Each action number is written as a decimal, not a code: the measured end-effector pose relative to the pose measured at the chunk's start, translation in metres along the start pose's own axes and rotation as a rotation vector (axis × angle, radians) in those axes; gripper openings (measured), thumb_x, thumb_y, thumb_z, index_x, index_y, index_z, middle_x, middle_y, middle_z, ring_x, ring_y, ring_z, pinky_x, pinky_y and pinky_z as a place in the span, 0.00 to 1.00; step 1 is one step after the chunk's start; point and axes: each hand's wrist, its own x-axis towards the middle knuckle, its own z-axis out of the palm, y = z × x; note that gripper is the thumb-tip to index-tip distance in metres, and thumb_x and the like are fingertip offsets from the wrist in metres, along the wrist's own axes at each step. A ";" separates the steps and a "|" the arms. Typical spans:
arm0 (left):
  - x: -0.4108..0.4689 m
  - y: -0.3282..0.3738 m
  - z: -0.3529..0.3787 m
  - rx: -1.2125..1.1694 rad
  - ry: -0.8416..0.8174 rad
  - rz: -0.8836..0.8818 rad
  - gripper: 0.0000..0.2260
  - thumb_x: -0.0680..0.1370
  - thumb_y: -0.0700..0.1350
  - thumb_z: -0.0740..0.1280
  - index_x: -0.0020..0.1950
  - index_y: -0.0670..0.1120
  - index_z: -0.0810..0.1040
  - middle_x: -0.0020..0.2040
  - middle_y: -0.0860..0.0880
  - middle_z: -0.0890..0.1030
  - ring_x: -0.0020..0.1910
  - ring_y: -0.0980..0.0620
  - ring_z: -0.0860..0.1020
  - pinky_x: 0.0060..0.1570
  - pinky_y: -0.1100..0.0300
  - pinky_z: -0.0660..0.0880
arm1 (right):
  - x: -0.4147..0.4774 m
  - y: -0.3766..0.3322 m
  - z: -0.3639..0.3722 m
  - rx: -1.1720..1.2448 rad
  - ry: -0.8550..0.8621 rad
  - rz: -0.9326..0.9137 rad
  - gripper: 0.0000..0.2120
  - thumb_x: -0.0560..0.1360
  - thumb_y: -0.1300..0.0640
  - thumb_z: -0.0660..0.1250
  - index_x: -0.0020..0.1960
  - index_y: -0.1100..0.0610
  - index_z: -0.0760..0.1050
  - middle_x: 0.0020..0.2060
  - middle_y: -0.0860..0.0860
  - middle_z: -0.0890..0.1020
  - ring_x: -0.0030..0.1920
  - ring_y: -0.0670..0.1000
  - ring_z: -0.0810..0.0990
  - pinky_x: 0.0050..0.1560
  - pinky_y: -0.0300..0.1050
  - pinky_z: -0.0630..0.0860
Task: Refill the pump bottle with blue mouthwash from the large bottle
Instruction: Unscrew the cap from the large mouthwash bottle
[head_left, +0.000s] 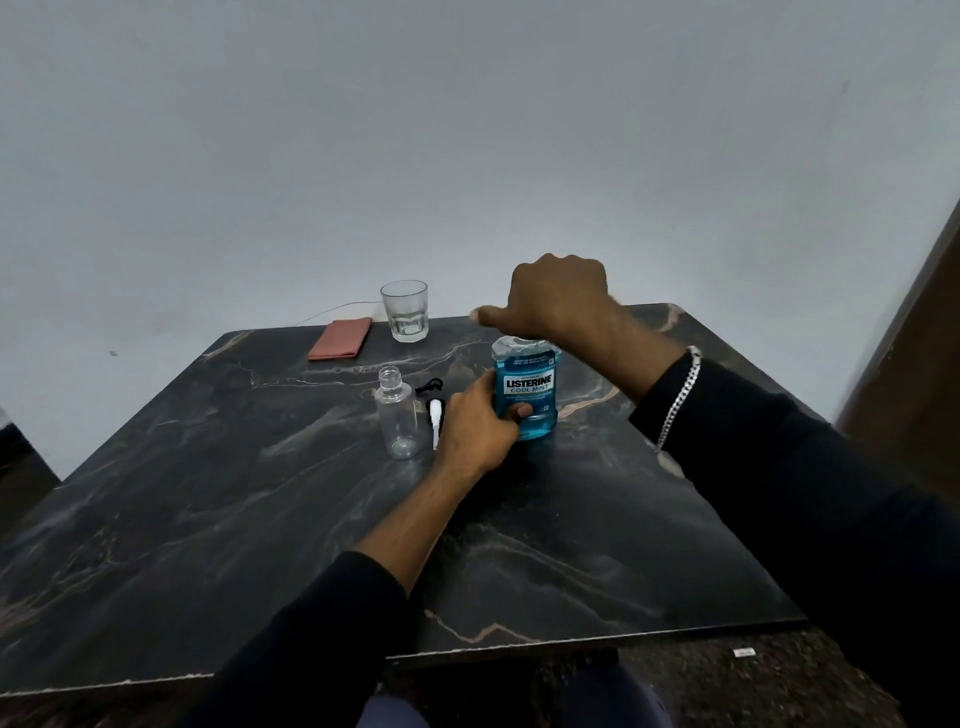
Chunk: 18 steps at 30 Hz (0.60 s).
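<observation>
Left hand, right hand grip one large bottle.

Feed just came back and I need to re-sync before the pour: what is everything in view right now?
mouthwash bottle: one, blue liquid, upright on the table, right of centre
pump bottle: one, clear, empty, neck open, upright to its left
pump head: one, white, lying between the two bottles
small clip-like item: one, black, just behind the pump head
glass: one, clear, at the far edge
flat folded item: one, pinkish red, left of the glass
table: one, dark marble
bracelet: one, silver, on the right wrist
left hand: grips the mouthwash bottle's body
right hand: curled over its top; cap hidden
</observation>
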 end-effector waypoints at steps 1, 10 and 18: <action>0.001 0.000 -0.001 -0.001 0.000 0.001 0.19 0.77 0.46 0.76 0.67 0.52 0.79 0.60 0.53 0.86 0.60 0.53 0.84 0.54 0.65 0.72 | -0.001 -0.004 0.002 -0.005 0.014 0.035 0.30 0.73 0.25 0.54 0.41 0.53 0.70 0.32 0.50 0.71 0.40 0.54 0.75 0.37 0.46 0.68; -0.001 0.013 -0.001 -0.119 0.007 -0.001 0.32 0.74 0.51 0.79 0.72 0.52 0.67 0.63 0.50 0.84 0.61 0.50 0.83 0.57 0.59 0.76 | -0.004 -0.006 0.001 0.038 0.019 0.114 0.14 0.76 0.45 0.57 0.44 0.54 0.74 0.32 0.49 0.71 0.32 0.52 0.70 0.31 0.43 0.61; 0.004 0.047 0.036 -0.316 0.312 -0.074 0.38 0.64 0.52 0.83 0.60 0.58 0.58 0.59 0.48 0.80 0.54 0.46 0.83 0.50 0.43 0.82 | -0.005 -0.007 0.007 0.118 0.070 0.140 0.12 0.73 0.48 0.60 0.34 0.54 0.67 0.30 0.49 0.71 0.29 0.52 0.68 0.30 0.41 0.60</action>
